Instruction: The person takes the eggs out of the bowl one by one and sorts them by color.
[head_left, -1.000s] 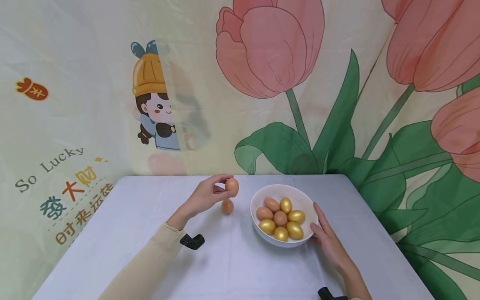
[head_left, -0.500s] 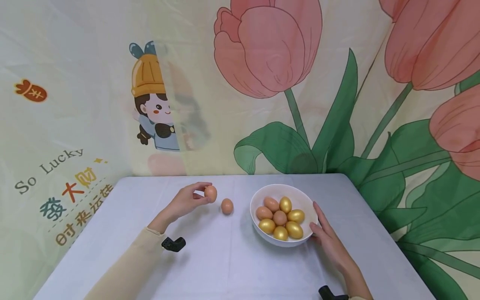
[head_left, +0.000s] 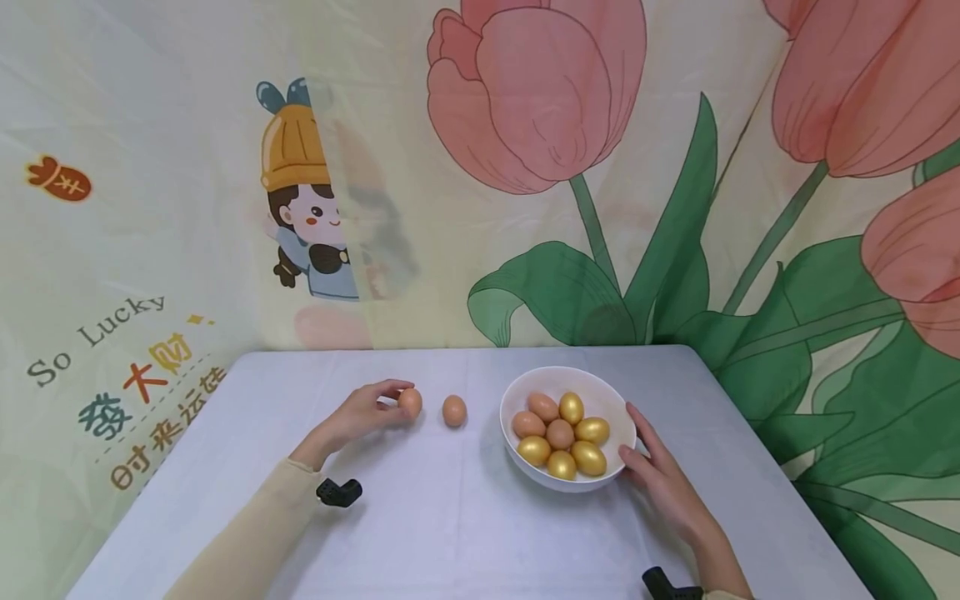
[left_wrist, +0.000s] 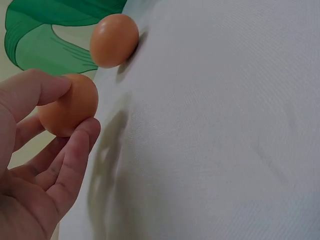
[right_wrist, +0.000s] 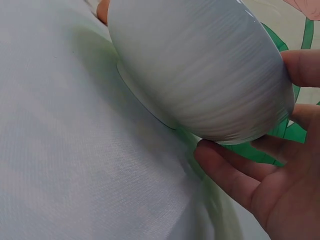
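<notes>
A brown egg [head_left: 410,403] is held by the L hand [head_left: 362,414], pinched btwn thumb & fingertips; it's located toward the L side of the white-covered table [head_left: 465,533], & whether its underside is touching the cloth can't be told for sure. A 2nd brown egg [head_left: 453,412] is seen resting on the table just R of the held one, w/ a gap left btwn the two. Further R, a white bowl [right_wrist: 200,70] is set on the table, its R side gripped by the R hand [head_left: 667,492], w/ thumb at the rim & fingers spread round the outer wall. In the bowl, approx. in a ring, 5 gold eggs [head_left: 588,458] & 3 brown eggs [head_left: 528,425] are grouped close together, 1 of the brown ones being placed nr the middle. Cream sleeves [head_left: 247,529] are worn on both arms, & a black wrist unit [head_left: 340,492] is carried on each wrist, the R one partly cut off by the frame's bottom edge. Behind the table a printed backdrop [head_left: 187,92] is hung, decorated w/ pink tulips [head_left: 551,92], green leaves [head_left: 551,287], a cartoon figure [head_left: 300,150] in a yellow hat, & lettering [head_left: 96,337] incl. "So Lucky" at far L.
</notes>
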